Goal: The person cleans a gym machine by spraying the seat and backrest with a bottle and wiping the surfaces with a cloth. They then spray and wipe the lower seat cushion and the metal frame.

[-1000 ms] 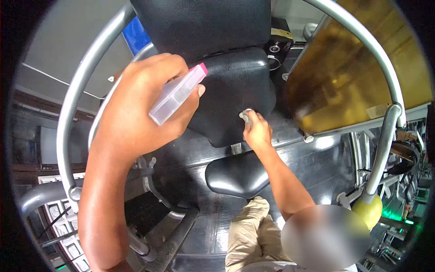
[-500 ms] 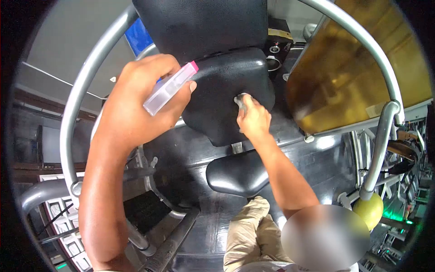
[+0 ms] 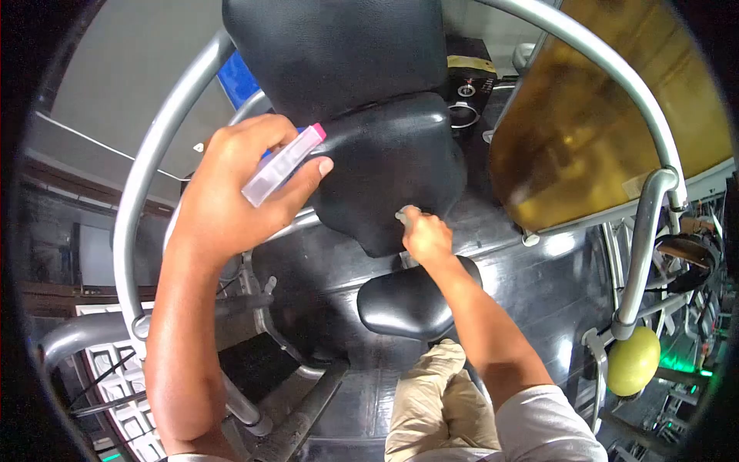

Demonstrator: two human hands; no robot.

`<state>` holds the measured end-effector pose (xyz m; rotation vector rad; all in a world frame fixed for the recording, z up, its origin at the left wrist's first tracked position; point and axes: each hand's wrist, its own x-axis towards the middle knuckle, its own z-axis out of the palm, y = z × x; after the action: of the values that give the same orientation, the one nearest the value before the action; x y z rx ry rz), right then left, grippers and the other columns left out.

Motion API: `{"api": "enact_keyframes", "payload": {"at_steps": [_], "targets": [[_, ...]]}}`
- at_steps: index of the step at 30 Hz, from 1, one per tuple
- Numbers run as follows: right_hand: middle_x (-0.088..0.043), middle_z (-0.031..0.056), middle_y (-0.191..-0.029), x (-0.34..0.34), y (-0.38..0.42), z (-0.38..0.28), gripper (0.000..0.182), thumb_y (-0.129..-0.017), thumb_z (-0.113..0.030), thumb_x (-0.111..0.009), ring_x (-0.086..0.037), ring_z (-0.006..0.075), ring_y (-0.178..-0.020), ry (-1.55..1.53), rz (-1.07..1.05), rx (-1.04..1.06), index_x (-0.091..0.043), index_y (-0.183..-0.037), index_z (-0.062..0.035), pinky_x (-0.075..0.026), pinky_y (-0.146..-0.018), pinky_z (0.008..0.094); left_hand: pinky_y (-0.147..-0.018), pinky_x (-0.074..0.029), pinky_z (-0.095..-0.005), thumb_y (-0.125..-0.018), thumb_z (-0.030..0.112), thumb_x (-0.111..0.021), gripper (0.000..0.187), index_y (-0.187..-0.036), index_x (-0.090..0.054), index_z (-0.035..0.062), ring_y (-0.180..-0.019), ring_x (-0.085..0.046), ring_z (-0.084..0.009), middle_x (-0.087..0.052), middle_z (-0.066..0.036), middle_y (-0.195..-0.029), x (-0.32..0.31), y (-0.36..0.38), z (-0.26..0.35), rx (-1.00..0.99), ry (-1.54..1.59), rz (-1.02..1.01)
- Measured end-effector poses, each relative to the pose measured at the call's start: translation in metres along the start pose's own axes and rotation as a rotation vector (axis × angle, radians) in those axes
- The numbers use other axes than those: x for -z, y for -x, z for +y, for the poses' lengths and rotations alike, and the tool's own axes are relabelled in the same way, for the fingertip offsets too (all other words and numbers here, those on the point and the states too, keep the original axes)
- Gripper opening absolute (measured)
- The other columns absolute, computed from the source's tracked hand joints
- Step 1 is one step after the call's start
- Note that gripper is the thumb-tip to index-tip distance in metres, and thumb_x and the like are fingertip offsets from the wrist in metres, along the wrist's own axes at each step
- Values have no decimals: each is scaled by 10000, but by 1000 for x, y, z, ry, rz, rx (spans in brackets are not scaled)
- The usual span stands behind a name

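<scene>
Over dark flooring [image 3: 531,285], the left hand [image 3: 231,185] pinches a translucent pink-ended plastic container [image 3: 283,168] beside the left edge of a black padded seat [image 3: 385,169], presumably keeping that surface clear, while the right hand [image 3: 427,237] curls round a pale wad [image 3: 401,215] near the front edge, with open room toward the backrest [image 3: 339,54].

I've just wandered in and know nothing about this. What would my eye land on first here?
Probably the left hand, large at the left, gripping a clear plastic container with a pink end. Nearer the middle, the right hand holds a small pale item at the black seat pad. For colour, the amber panel at upper right and yellow rounded object at lower right stand out.
</scene>
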<state>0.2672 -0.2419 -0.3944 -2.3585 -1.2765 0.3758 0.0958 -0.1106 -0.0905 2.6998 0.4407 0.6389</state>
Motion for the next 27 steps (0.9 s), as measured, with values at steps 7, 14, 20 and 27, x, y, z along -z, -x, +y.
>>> {"api": "enact_keyframes", "payload": {"at_steps": [7, 14, 20, 27], "targets": [[-712, 179, -950, 105, -43, -77, 196, -890, -141, -651, -693, 444, -831, -306, 588, 162, -634, -1085, -144, -561, -699, 551, -556, -465, -289, -893, 132, -774, 200, -840, -638, -4, -608, -599, -132, -597, -56, -715, 6, 9, 3, 193, 17, -59], [-705, 173, -970, 15, -17, -43, 253, -858, -147, -655, -702, 442, -844, -117, 259, 46, -640, -1107, -188, -569, -726, 555, -559, -453, -289, -890, 132, -777, 185, -863, -651, 0, -604, -577, -129, -593, -62, -723, 18, 12, -4, 189, 1, -18], [-733, 184, -996, 105, -48, -69, 221, -868, -157, -690, -702, 432, -913, -402, 482, 74, -650, -1085, -153, -559, -758, 542, -576, -409, -330, -859, 140, -801, 209, -842, -638, 9, -608, -529, -178, -561, -99, -685, 10, 12, -11, 108, 0, 39], [-715, 165, -996, 23, -13, -55, 244, -845, -152, -690, -704, 421, -893, -73, 147, -2, -644, -1082, -189, -570, -755, 548, -599, -421, -326, -845, 117, -804, 193, -845, -642, 12, -634, -549, -196, -578, -96, -701, 7, 7, -6, 136, 45, 34]]}}
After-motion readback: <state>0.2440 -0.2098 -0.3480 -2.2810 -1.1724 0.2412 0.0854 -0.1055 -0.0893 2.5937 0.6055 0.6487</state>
